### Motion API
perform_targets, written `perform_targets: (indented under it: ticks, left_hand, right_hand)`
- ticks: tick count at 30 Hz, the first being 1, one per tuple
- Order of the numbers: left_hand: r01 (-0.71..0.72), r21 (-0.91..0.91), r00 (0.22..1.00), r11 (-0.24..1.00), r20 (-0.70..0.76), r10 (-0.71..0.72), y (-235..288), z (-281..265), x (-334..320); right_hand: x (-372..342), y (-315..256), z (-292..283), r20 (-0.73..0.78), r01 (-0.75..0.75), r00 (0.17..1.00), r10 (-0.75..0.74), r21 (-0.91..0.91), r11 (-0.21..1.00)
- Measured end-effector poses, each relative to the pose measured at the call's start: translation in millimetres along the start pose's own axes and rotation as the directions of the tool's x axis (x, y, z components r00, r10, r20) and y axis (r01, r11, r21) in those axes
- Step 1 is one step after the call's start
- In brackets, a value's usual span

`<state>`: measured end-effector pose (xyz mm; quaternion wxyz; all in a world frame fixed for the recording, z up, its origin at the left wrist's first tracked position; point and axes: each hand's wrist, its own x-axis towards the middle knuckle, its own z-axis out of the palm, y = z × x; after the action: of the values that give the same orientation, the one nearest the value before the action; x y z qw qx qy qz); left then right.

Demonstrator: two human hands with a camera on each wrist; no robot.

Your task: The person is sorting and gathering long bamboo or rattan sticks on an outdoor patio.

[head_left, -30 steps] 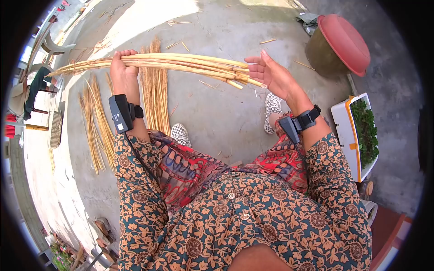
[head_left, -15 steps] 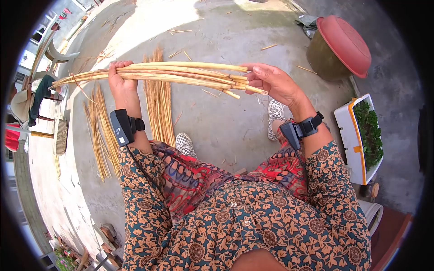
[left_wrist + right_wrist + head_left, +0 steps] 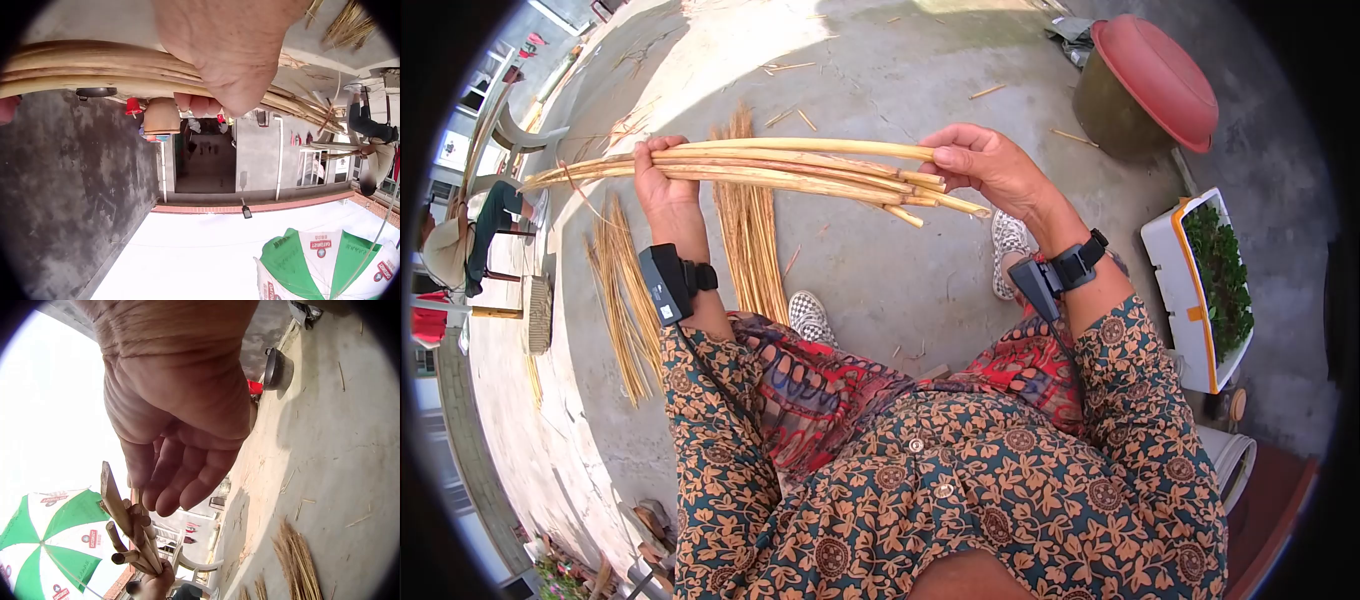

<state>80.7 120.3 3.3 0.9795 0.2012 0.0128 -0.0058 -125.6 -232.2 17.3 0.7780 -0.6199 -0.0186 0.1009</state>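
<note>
A bundle of dry straw-coloured stalks (image 3: 800,172) is held crosswise in front of the body. My left hand (image 3: 668,190) grips it towards its thin left end, fingers wrapped over the top. At the thick cut ends, my right hand (image 3: 1005,172) pinches the tip of the uppermost stalk between thumb and fingers. That stalk sits slightly above the others. In the right wrist view, the cut ends (image 3: 128,519) spread unevenly below the curled fingers (image 3: 194,475). The left wrist view shows the stalks (image 3: 94,65) passing behind the left hand (image 3: 228,50).
Two stalk piles lie on the concrete, one with brushy tops (image 3: 745,220) and one looser (image 3: 622,300). To the right stand a large jar (image 3: 1100,110) with a red basin (image 3: 1160,85) on top and a white box of green plants (image 3: 1185,300). Another person (image 3: 455,240) sits at far left.
My right hand has gone from open fingers beside the cut ends to pinching the top stalk's tip. The left hand keeps its grip; the bundle sits slightly lower than a second ago.
</note>
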Motion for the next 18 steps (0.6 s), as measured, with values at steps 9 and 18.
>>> perform_targets:
  ticks: [9,18]
  left_hand:
    - [-0.016,0.045,0.999,0.999,-0.036,0.018,-7,13,-6]
    - [-0.024,0.098,0.993,0.995,-0.116,0.035,-6,11,-8]
  right_hand:
    - [3,0,7,0.100,-0.045,0.994,0.046,-0.003,0.999]
    - [2,-3,14,0.117,-0.087,0.988,0.102,-0.128,0.988]
